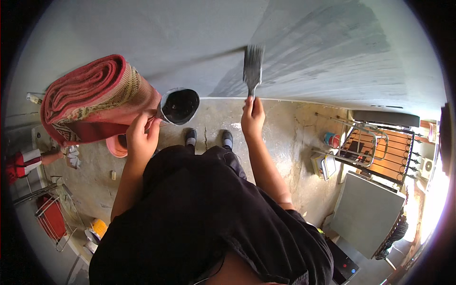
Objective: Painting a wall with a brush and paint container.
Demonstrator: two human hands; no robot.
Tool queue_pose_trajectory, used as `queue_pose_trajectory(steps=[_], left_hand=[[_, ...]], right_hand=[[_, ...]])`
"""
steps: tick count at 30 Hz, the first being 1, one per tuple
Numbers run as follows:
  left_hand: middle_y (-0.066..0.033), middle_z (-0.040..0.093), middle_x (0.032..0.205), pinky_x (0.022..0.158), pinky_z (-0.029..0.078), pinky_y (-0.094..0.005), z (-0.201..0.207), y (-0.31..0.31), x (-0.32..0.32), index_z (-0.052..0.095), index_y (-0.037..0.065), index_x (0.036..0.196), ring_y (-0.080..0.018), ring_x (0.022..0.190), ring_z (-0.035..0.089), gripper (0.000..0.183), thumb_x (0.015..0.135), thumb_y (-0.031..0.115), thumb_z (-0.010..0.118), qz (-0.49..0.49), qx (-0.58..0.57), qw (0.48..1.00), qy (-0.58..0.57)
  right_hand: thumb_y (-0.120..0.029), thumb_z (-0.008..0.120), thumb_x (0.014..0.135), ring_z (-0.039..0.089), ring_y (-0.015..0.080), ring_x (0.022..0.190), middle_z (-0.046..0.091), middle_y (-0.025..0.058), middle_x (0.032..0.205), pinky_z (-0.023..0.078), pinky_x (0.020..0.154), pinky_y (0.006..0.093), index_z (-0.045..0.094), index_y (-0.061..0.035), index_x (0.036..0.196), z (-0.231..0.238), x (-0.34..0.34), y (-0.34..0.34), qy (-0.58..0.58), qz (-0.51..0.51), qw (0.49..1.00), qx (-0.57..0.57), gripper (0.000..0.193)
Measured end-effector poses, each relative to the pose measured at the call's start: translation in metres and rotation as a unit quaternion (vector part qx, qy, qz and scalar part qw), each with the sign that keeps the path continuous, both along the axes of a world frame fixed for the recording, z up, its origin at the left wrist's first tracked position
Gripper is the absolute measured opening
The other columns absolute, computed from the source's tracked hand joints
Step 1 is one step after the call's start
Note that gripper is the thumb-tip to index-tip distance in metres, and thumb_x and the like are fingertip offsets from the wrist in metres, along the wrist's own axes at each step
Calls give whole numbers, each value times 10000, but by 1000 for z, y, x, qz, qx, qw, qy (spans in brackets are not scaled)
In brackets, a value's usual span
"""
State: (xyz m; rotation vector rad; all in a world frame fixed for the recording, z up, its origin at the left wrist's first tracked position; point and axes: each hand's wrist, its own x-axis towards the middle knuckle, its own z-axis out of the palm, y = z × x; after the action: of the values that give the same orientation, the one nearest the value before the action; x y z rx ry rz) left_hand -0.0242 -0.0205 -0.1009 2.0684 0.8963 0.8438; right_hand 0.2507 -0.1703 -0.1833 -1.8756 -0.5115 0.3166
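My left hand [142, 132] grips the edge of a small round paint pot [164, 110] with dark stuff inside. Its fingertips are closed at the rim, next to the rolled carpet. My right hand [253, 116] is wrapped round the handle of a flat paintbrush [253, 66], bristles pointing up. The grey-coated bristles are at the pale grey wall [171, 33], though whether they touch it I cannot tell. Right of the brush, a darker, streaky grey patch [332, 52] spreads over the wall.
A rolled red carpet [85, 102] leans at the left, with an orange-pink bucket [117, 146] beneath. Another person's arm [50, 156] shows at far left, above a wire rack [54, 218]. On the right are a metal gate [380, 149], a pale board [365, 213] and a small bucket [332, 139].
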Motion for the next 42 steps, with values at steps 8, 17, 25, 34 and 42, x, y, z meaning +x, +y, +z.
queue_pose_trajectory(steps=[8, 17, 25, 34, 42], left_hand=[[-160, 697, 928, 734, 545, -333, -4, 27, -15, 621, -41, 1022, -263, 822, 705, 128, 904, -2, 649, -77, -4, 996, 46], [-190, 707, 1025, 776, 565, -359, 21, 29, -8, 613, -49, 1064, -281, 942, 724, 147, 922, -8, 618, -127, 23, 990, 58], [-169, 710, 957, 757, 557, -340, 4, 44, -32, 620, -45, 1029, -254, 888, 714, 153, 876, -31, 620, -96, 20, 994, 40], [-148, 721, 930, 752, 544, -315, 15, 31, -7, 609, -48, 993, -198, 870, 713, 131, 868, -27, 644, -134, 35, 988, 66], [-164, 703, 862, 705, 542, -346, 22, 19, -3, 607, -52, 971, -226, 789, 709, 140, 848, -16, 662, -157, 90, 983, 42]], right_hand=[[-189, 569, 1025, 385, 74, 574, 435, 7, 607, 329, 516, 257, 472, -17, 806, 36, -22, 28, -4, -84, 981, 176, 295], [-324, 601, 996, 355, 237, 526, 412, 178, 593, 351, 512, 388, 450, 5, 760, 1, -18, 41, -62, -113, 991, 43, 432], [-211, 658, 968, 347, 187, 481, 385, 122, 556, 327, 468, 345, 459, -13, 749, 50, -37, 32, -103, -169, 972, 130, 355], [-324, 646, 954, 438, 330, 519, 462, 162, 570, 363, 496, 425, 471, -14, 745, 38, -19, 54, -68, -145, 981, 108, 412], [-294, 676, 923, 570, 358, 537, 542, 144, 580, 416, 501, 431, 504, -47, 729, 8, -57, 16, -80, -189, 974, 94, 358]])
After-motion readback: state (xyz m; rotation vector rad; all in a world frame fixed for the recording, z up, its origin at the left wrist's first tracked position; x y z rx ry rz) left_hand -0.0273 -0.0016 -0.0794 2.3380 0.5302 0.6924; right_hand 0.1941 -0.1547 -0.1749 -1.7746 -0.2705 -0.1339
